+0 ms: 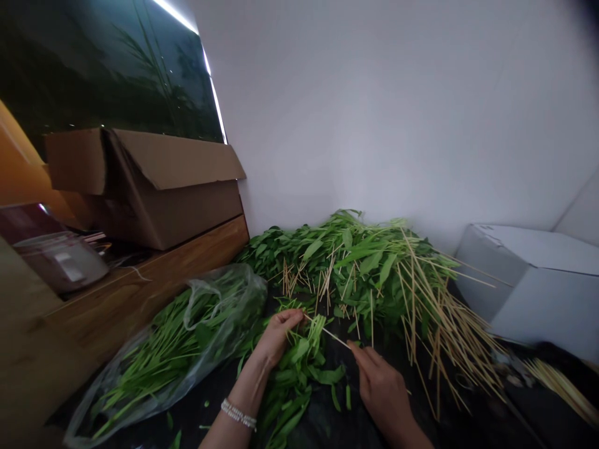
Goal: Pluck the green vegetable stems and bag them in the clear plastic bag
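Observation:
A thin bamboo skewer (333, 336) slants between my two hands. My right hand (381, 383) is closed on its near end. At its other end the thumb and fingers of my left hand (279, 332) pinch together; whether a leaf stem is pinched there too I cannot make out. Below and between the hands lies a loose heap of leafy green stems (299, 374), cut ends upward. Behind it spreads a big pile of skewered greens (355, 249), with many bare skewer ends (435, 324) jutting forward and right.
An open clear plastic bag of greens (163, 349) lies at left, beside a wooden ledge (201, 246) bearing a cardboard box (187, 206). A white box (524, 280) stands at right against the wall. More loose skewers (561, 386) lie at the lower right on the dark surface.

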`<action>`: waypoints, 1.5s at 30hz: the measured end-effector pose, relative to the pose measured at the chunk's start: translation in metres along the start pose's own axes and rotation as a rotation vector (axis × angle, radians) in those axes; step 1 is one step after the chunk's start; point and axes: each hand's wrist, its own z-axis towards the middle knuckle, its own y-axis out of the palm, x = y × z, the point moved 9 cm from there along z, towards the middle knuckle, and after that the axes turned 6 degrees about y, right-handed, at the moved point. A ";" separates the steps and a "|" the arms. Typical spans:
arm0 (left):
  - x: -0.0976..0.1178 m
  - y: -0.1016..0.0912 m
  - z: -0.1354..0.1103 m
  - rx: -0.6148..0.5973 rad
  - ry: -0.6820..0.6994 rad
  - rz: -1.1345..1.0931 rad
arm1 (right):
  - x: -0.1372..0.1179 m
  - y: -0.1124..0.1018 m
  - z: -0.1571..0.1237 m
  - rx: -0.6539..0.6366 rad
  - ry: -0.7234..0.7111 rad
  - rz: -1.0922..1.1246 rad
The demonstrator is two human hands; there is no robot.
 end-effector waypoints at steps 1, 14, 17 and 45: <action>0.000 0.001 -0.001 -0.010 -0.006 0.001 | -0.001 0.000 0.000 -0.002 -0.015 0.001; 0.004 0.000 0.004 -0.014 0.057 0.021 | 0.001 -0.003 0.003 0.015 0.021 0.018; 0.014 -0.012 0.006 0.038 0.084 0.077 | 0.009 -0.004 0.003 0.037 0.053 -0.009; 0.006 -0.013 0.005 0.106 0.085 -0.225 | -0.008 -0.009 0.003 0.049 -0.063 0.084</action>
